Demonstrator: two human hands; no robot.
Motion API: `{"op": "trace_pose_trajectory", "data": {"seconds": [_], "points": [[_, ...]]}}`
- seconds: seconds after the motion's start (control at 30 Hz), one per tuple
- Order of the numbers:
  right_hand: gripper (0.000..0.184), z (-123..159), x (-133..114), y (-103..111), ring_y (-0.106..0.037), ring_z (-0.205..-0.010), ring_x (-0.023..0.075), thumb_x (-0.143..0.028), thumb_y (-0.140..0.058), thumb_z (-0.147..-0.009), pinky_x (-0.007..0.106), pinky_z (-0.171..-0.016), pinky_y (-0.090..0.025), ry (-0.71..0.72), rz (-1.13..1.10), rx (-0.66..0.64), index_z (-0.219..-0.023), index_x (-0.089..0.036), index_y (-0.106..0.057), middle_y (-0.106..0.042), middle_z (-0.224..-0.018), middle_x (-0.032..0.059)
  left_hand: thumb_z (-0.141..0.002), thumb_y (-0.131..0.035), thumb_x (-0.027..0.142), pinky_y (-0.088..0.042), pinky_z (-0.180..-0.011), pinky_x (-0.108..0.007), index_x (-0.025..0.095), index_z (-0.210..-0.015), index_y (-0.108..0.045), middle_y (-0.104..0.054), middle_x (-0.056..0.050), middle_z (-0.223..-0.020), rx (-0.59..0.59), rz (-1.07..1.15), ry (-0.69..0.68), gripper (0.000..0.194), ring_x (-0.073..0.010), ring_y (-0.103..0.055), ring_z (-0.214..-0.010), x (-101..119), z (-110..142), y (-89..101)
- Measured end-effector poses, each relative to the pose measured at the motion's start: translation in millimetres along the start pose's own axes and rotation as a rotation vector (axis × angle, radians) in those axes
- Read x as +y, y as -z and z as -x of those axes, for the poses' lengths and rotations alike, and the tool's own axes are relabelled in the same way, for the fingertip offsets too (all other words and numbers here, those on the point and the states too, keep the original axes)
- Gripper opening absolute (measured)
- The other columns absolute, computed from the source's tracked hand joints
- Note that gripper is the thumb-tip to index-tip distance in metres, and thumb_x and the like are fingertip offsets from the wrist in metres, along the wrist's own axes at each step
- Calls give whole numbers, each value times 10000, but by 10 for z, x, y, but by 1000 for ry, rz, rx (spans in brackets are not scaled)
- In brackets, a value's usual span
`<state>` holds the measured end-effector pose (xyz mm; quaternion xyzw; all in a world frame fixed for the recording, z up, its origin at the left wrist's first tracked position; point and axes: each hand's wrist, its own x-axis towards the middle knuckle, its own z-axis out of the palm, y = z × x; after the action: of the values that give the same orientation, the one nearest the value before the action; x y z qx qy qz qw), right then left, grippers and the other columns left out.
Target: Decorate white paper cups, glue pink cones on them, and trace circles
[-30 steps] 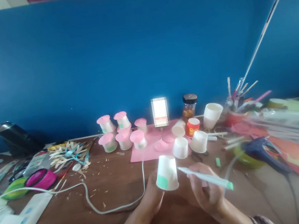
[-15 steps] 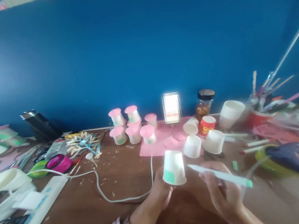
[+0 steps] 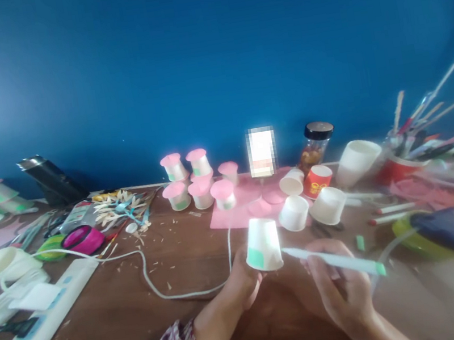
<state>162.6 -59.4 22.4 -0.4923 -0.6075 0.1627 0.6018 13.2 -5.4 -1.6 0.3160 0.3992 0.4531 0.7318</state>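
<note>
The paper cup [image 3: 267, 232] is at the centre of the frame, wide rim downward, so its side wall, with a green patch [image 3: 257, 258], is exposed. The left hand [image 3: 244, 287] grips it low, likely to steady it. The right hand [image 3: 343, 283], apart from the left, is closed round a green-ended marker [image 3: 345, 261], tip toward the wall; I cannot tell whether they touch. Pink-topped cups [image 3: 179, 199] stand left of centre, plain cups [image 3: 294, 214] right, probably set back to leave working room.

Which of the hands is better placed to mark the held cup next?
Probably the right hand: it holds the green-ended marker, tip towards the paper cup, while the left hand supports that cup.
</note>
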Motion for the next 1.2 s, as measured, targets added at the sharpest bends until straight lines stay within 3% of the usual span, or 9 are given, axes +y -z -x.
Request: {"op": "trace_pose_trajectory", "data": {"seconds": [0.3, 0.47, 0.6, 0.97, 1.2], "points": [[115, 98, 72, 0, -633, -666, 136, -171, -534, -894, 223, -585, -525, -37, -73, -56, -1002, -194, -565, -634, -782, 20, -615, -774, 200, -450, -620, -263, 110, -665, -654, -637, -38, -636, -29, -6, 25, 158, -132, -578, -622, 35, -15, -9], [90, 11, -88, 56, -607, -656, 144, -147, -512, -881, 260, -593, -495, 142, 107, -187, -937, -199, -560, -624, -767, 24, -659, -763, 284, -455, -626, -259, 131, -707, -655, -647, -31, -652, -8, 5, -1, 193, -130, -579, -629, 8, -6, -3], [75, -24, -125, 54, -584, -625, 133, -141, -515, -867, 263, -583, -469, 252, 178, -189, -912, -193, -545, -607, -737, 14, -666, -782, 322, -474, -687, -272, 139, -741, -664, -676, -44, -708, 12, 3, -11, 230, -146, -608, -695, -7, -2, 6], [67, -22, -116, 27, -579, -622, 131, -149, -506, -883, 266, -595, -463, 200, 164, -225, -908, -180, -560, -598, -731, 12, -631, -821, 322, -486, -746, -273, 141, -770, -682, -691, -35, -734, 42, 0, -5, 267, -138, -622, -718, 36, 23, -22], [57, 8, -86, 18, -586, -641, 134, -155, -517, -882, 268, -610, -464, 188, 163, -219, -899, -183, -563, -600, -738, 11, -575, -845, 306, -489, -676, -287, 127, -739, -678, -682, -49, -698, 65, 18, 17, 295, -154, -615, -667, 55, 32, -53]]}}
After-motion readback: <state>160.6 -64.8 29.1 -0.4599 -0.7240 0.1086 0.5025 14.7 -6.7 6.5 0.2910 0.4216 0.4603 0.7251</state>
